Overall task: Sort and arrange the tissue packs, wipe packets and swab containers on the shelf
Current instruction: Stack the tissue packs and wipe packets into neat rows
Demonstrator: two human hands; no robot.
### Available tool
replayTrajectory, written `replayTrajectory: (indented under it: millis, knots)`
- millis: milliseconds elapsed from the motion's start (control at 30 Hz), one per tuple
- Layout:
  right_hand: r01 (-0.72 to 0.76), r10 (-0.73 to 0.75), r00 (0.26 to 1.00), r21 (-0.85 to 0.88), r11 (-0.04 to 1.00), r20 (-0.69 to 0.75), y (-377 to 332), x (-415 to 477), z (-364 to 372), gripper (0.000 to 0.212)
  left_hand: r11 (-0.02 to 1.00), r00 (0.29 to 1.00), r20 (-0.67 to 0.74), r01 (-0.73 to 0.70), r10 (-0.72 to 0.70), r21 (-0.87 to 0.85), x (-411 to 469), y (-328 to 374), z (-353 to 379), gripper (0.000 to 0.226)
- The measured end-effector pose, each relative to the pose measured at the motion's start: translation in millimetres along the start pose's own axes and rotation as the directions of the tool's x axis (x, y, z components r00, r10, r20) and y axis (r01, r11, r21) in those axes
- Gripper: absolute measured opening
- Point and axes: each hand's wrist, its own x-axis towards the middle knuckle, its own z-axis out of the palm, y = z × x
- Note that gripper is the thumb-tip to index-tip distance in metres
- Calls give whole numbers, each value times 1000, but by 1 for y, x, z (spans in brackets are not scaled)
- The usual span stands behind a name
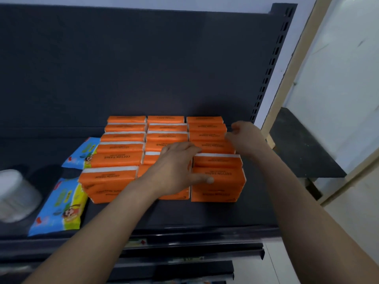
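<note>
Left hand (pixel 178 171) flat on tissue packs (pixel 123 158) | right hand (pixel 244 136) at their side

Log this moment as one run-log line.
left hand: flat on orange tissue packs | right hand: at their right edge, grip blurred | wipe packets: left of them | swab container: far left

Shelf (pixel 184 214) bare in front of the tissue packs (pixel 121 158), at the back left of them, and above them up to the back panel (pixel 143 68): open passage. Their three columns stand pressed together; two wipe packets (pixel 59 206) lie against the left flank, with the swab container (pixel 14 193) farther left. On the right flank a narrow strip runs before the slotted upright (pixel 272 64), and the right hand (pixel 244 136) is in it.
</note>
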Motion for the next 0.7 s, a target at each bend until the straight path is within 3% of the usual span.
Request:
replayTrajectory:
  millis: [133, 233, 700]
  knots:
    - [191, -193, 980, -54, 980, -52, -23, -13, -2, 37, 995, 976, -217, -1, -21, -98, -16, -18, -15, 49]
    - [309, -311, 950, -72, 948, -26, -44, -22, 8, 39, 997, 948, -314, 27, -48, -72, -32, -33, -27, 43]
    - [676, -654, 735, -127, 726, 179, -211, -78, 130, 43, 930, 775, -530, 359, -344, -78, -187, -141, -102, 29]
